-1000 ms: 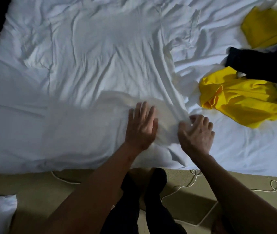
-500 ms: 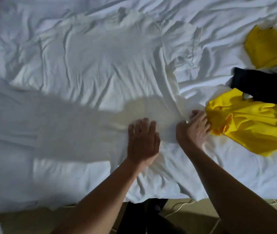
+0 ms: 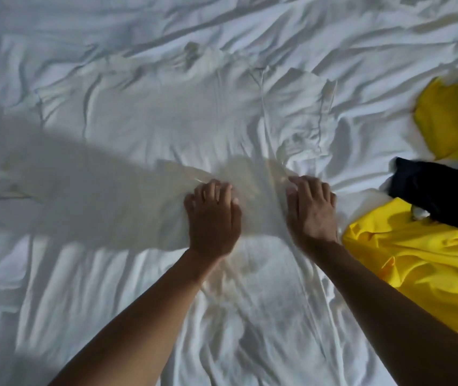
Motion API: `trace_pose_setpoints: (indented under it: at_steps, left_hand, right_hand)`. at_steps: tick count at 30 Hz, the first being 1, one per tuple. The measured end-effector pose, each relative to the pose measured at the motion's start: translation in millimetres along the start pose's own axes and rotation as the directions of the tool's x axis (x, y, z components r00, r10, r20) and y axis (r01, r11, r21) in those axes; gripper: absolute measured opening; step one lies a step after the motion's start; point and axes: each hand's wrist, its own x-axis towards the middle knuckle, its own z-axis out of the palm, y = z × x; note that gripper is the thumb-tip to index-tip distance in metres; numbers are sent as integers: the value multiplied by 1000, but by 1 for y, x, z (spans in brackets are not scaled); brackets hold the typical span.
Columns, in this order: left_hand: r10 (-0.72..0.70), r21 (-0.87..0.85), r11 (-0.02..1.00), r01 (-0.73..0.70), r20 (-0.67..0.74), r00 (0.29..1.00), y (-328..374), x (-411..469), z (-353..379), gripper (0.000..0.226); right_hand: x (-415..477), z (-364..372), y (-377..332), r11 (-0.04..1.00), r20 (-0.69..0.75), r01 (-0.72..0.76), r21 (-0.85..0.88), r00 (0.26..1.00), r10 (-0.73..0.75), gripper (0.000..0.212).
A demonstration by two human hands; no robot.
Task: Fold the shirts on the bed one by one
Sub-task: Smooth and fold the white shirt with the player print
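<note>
White shirt (image 3: 166,121) lies spread flat across the middle of the bed (image 3: 250,23), white on white, so its edges are hard to pick out. Neck end points away from the person, a small puckered spot there. Hem end is nearest, right under both hands. Body is full of long soft creases running lengthwise. The sleeve on the right is bunched & partly turned over on itself, w/ a seam line showing. A broad grey shadow cuts across the shirt's lower left part.

Left hand (image 3: 212,215) is palm-down on the cloth near the hem, loose, pressing the fabric & grasping nothing. Right hand (image 3: 311,210) is also palm-down just beside it, at the shirt's right edge, where a narrow ridge of fabric runs away from the thumb. Frame is blurred here, so can't tell whether it pinches that ridge or only rests on it. The 2 hands are apart, w/ a strip of shirt between them.

To the right: a crumpled yellow shirt (image 3: 417,260) just beside the right wrist, a dark garment (image 3: 442,196) overlapping its far edge, & a 2nd yellow garment (image 3: 450,118) further back.
</note>
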Motion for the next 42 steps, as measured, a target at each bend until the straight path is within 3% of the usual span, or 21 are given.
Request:
trace_pose_setpoints:
  at_steps: [2, 5, 9, 12, 18, 25, 31, 34, 37, 42]
  left_hand:
    - [51, -106, 993, -55, -38, 998, 22, 27, -3, 20]
    - [82, -223, 972, -71, 40, 996, 57, 66, -1, 21]
    - [-58, -152, 980, 127, 392, 918, 87, 104, -1, 40]
    - [-166, -92, 969, 231, 450, 877, 89, 121, 0, 42]
    - [-207, -86, 951, 298, 542, 815, 87, 135, 2, 32]
    - [-209, -245, 872, 423, 597, 775, 66, 142, 3, 15]
    - [-215, -517, 641, 567, 588, 780, 37, 138, -19, 20]
    - [-278, -610, 465, 642, 588, 760, 14, 128, -37, 16]
    - [-334, -639, 330, 695, 610, 719, -14, 113, -45, 17]
    - [-464, -608, 225, 761, 620, 633, -49, 99, -51, 11]
  right_hand:
    - [39, -7, 1, 998, -107, -44, 37, 993, 48, 27]
    - [108, -6, 6, 992, -187, -40, 119, 980, 62, 19]
    - [190, -1, 1, 980, -86, -20, 200, 996, 38, 20]
    - [238, 5, -11, 978, 64, -18, 209, 998, 5, 30]
    - [295, 25, -30, 991, 243, -44, 123, 970, 13, 47]
    - [314, 43, -39, 982, 263, -154, 112, 957, 121, 33]
    - [314, 33, -62, 953, 208, -180, 243, 970, 130, 26]
    - [314, 28, -85, 925, 203, -184, 333, 972, 121, 24]
    - [311, 33, -115, 910, 223, -162, 381, 972, 79, 23]
    - [305, 56, -159, 905, 264, -157, 395, 963, 52, 22]
